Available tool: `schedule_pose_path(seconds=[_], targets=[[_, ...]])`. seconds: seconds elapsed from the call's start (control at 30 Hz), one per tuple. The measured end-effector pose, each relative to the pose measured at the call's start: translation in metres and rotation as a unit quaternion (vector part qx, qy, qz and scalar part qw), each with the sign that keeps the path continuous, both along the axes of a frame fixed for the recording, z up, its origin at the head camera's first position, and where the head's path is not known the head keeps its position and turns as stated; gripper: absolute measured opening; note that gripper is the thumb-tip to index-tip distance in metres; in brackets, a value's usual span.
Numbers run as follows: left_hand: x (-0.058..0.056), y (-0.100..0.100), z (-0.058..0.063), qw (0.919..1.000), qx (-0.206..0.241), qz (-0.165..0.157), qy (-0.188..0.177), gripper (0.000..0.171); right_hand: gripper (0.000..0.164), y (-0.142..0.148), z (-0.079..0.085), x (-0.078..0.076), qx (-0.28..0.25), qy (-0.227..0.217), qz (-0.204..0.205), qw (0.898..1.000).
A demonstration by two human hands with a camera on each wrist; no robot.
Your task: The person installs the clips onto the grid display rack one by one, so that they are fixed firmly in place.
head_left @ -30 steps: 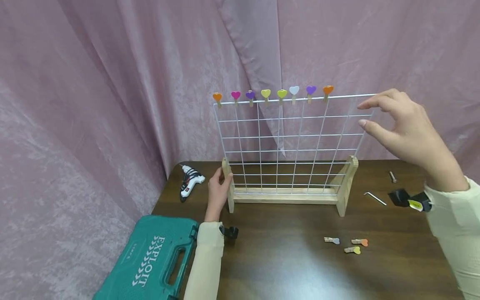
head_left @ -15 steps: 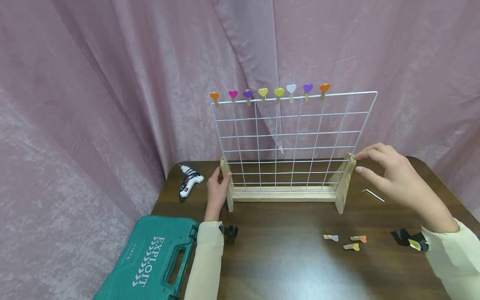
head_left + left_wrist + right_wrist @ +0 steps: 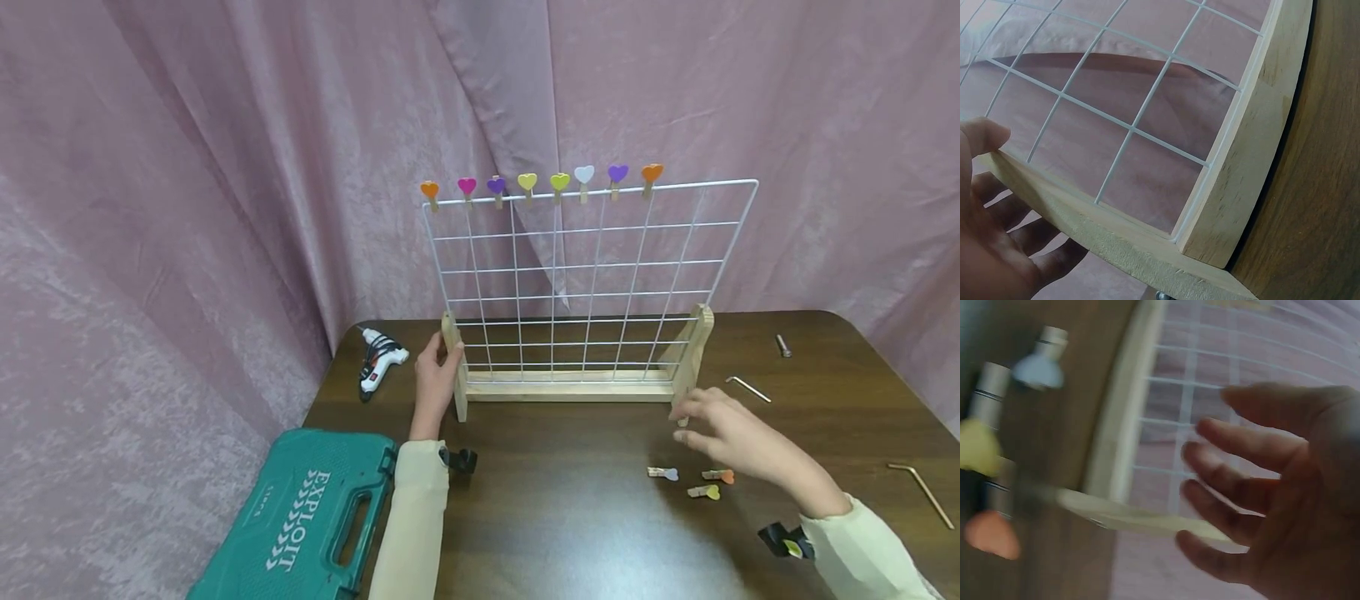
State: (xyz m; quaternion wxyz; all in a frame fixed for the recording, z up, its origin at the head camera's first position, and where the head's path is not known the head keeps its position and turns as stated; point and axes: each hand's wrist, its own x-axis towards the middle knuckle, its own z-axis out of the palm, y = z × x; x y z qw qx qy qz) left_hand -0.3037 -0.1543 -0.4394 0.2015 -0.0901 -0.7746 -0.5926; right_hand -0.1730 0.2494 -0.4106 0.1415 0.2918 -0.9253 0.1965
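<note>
A white wire grid [image 3: 705, 184] stands upright in a wooden stand [image 3: 566, 390] on the table. Several small clothespins with coloured hearts line its top wire, such as a white one [image 3: 584, 175] and an orange one [image 3: 652, 173]. My left hand [image 3: 435, 379] grips the stand's left upright [image 3: 1079, 231], thumb on one side and fingers curled on the other. Empty, my right hand [image 3: 738, 442] hovers by the right upright's foot with loosely bent fingers. Close to it lie three clothespins: pale blue [image 3: 663, 473], orange [image 3: 718, 477] and yellow [image 3: 703, 492].
A glue gun [image 3: 380, 364] lies left of the stand, behind a green tool case [image 3: 300, 508]. To the right are a bolt [image 3: 783, 346], a silver hex key [image 3: 748, 389] and a brass-coloured hex key [image 3: 922, 493]. Pink curtains [image 3: 225, 125] hang behind the table.
My right hand has come down from the grid's top right corner, past the right upright, to near the loose clothespins. The left hand keeps its grip on the stand.
</note>
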Motion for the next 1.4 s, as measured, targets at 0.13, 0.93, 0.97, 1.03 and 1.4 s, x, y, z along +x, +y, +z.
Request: schedule_pose_path(seconds=[0.13,0.93,0.97,1.03,1.4], targets=[[0.012,0.003,0.017,1.0000,-0.006,-0.003,0.002,0.035,0.011,-0.005,-0.019,0.002,0.055,-0.054,0.012,0.997],[0.001,0.001,-0.002,1.0000,0.009,0.004,0.001,0.035,0.038,-0.018,-0.052,0.005,0.114,-0.060,-0.006,0.992],[0.001,0.001,-0.002,1.0000,0.008,0.004,-0.001,0.035,0.037,-0.018,-0.052,0.005,0.113,-0.059,-0.003,0.992],[0.001,0.001,-0.002,1.0000,0.006,0.003,-0.006,0.037,0.035,-0.016,-0.051,0.005,0.108,-0.063,0.001,0.992],[0.021,0.005,0.024,0.9999,-0.010,-0.003,-0.013,0.036,0.026,0.000,-0.026,0.003,-0.023,-0.045,0.000,0.999]])
